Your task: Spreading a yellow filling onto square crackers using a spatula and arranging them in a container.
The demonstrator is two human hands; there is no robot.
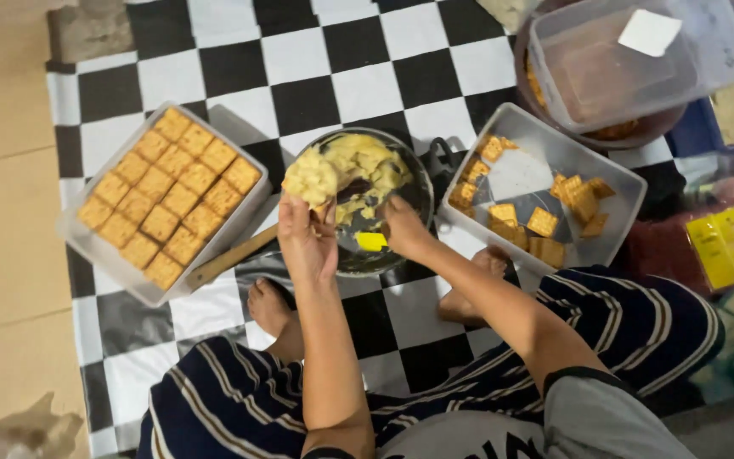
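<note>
— Head view. Left hand [306, 242] raised over the near rim of the dark pan [418, 191], fingers cupped around a lump of pale yellow filling [311, 178]. Right hand [401, 228] down inside the pan, closed on a yellow spatula [372, 241] at the near edge.

— And the rest of the filling?

— Heaped in the pan [369, 163], towards the far side. To the left, a clear rectangular tray [95, 251] packed edge to edge with square crackers [169, 197]. To the right, a second clear tray [622, 183] with only a scatter of loose crackers [542, 222].

— Advice for doing this well?

— Probably best to keep the lump supported from beneath, palm up, so nothing sags between the fingers. Worth scraping the pan wall clean with the spatula edge, taking portions of like size. Over the packed tray, better pressed gently: hard pressure likely to crack or shift the crackers.

— Anything hard to make out?

— Spatula mostly hidden by the right hand; only a yellow end showing. Wooden handle [233, 255] between pan and left tray, its working end hidden. Stacked containers [639, 59] at top right cut off, contents blurred. Yellow packet [728, 246] at far right soft and unreadable. Bare feet [269, 310] on the chequered mat [367, 85].
</note>
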